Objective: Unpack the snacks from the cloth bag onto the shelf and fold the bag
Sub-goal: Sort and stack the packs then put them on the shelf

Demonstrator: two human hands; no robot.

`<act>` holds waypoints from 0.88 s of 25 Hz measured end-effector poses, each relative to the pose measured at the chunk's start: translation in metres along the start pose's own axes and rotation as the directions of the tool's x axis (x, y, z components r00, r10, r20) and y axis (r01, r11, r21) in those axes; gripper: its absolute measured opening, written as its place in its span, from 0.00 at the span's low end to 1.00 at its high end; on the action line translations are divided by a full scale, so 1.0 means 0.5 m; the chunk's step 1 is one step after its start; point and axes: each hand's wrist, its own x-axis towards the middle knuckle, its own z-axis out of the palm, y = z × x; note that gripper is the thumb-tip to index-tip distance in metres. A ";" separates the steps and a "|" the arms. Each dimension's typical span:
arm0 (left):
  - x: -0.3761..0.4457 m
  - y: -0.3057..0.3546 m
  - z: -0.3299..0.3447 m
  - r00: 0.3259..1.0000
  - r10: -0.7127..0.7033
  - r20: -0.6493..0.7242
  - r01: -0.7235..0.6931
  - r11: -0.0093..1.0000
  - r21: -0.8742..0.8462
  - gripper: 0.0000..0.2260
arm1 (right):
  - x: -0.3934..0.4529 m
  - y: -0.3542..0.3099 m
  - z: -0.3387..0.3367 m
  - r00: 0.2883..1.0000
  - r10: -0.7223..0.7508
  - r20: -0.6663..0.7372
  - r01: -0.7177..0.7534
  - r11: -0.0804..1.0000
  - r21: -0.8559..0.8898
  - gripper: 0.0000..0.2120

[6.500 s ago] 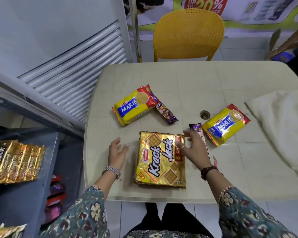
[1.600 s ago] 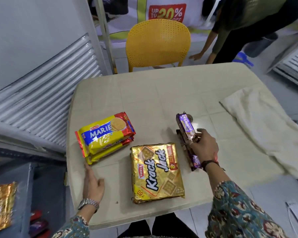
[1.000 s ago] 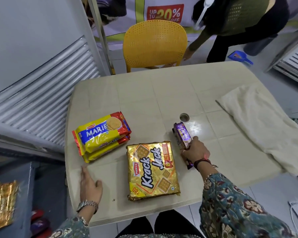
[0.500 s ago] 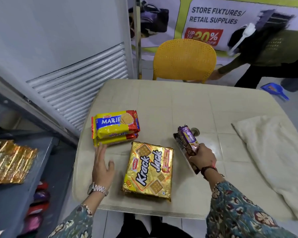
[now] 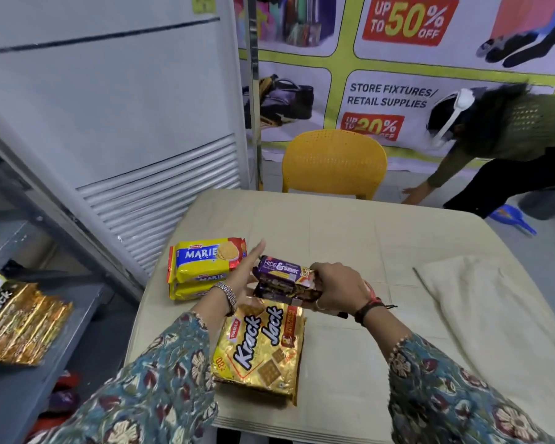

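Observation:
My right hand [image 5: 337, 291] grips two stacked purple Hide & Seek packets [image 5: 282, 280], lifted above the table. My left hand [image 5: 242, 277] is flat and open, its palm against their left end. Below them a gold Krack Jack pack [image 5: 260, 350] lies on the beige table [image 5: 350, 232]. Two yellow Marie packs [image 5: 202, 267] sit stacked at the table's left edge. The cream cloth bag [image 5: 494, 312] lies flat at the right. The grey shelf [image 5: 23, 389] at the left holds more gold Krack Jack packs [image 5: 16, 322].
A white louvred cabinet [image 5: 125, 123] stands between the shelf and the table. A yellow chair [image 5: 334, 165] is behind the table. A person in dark clothes [image 5: 500, 149] bends to the floor at the back right. More packets lie on a lower shelf level [image 5: 61, 398].
My right hand has lifted the purple packets off the table and turned them crosswise. My left hand has risen from the table to their left end. The view has tilted upward.

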 end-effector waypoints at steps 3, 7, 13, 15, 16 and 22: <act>-0.019 -0.019 -0.009 0.998 -0.031 0.046 0.031 0.999 -0.012 0.40 | -0.003 -0.025 -0.001 0.996 -0.092 0.007 0.092 0.995 -0.025 0.19; -0.045 -0.044 -0.026 0.999 0.024 0.048 -0.020 0.997 -0.070 0.21 | 0.002 -0.056 -0.008 0.987 -0.159 0.019 0.160 0.986 -0.049 0.21; -0.113 -0.067 -0.053 0.992 0.129 0.015 -0.120 0.957 -0.265 0.24 | -0.028 -0.096 -0.121 0.961 -0.251 0.115 0.219 0.946 0.238 0.40; -0.131 -0.072 -0.065 0.986 0.167 -0.002 -0.158 0.926 -0.343 0.25 | -0.039 -0.084 -0.154 0.980 -0.123 0.154 0.016 0.828 0.561 0.41; -0.138 -0.073 -0.072 0.983 0.181 -0.018 -0.174 0.910 -0.376 0.26 | -0.040 -0.075 -0.157 0.973 -0.049 0.224 -0.111 0.752 0.649 0.42; -0.187 -0.087 -0.130 0.964 0.233 -0.130 -0.267 0.852 -0.451 0.39 | -0.012 -0.112 -0.081 0.879 -0.147 0.453 -0.331 0.495 0.803 0.40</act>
